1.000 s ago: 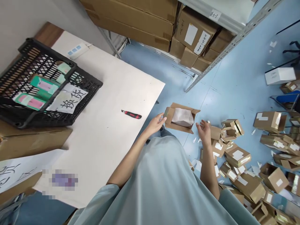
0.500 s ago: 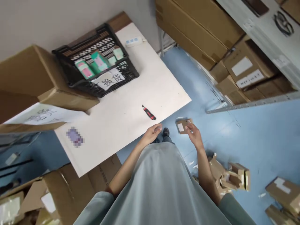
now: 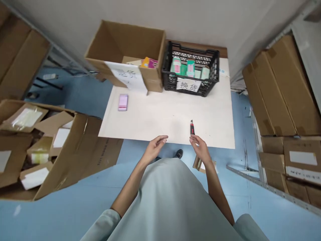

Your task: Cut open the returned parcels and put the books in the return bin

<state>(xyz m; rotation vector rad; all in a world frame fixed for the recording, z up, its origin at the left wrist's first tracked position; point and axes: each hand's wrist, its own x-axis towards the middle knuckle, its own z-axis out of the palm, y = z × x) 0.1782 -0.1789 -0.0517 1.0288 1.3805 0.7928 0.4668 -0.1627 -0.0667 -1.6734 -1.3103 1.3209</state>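
Observation:
My left hand (image 3: 153, 147) hovers at the near edge of the white table (image 3: 155, 117), fingers spread and holding nothing. At the same edge my right hand (image 3: 200, 149) has its fingers loosely apart, with the fingertips just short of a red-and-black box cutter (image 3: 192, 128) lying on the table. A small cardboard box (image 3: 198, 163) shows below my right wrist, over the blue floor and apart from the fingers.
At the table's back stand a black crate (image 3: 190, 72) of green and pink packs and an open cardboard box (image 3: 125, 50). A small pink packet (image 3: 123, 102) lies at left. A large open carton (image 3: 50, 147) sits on the floor left; shelved cartons (image 3: 281, 97) stand right.
The view swung from the floor boxes round to face the table. My right hand let go of the small cardboard box and moved up toward the box cutter.

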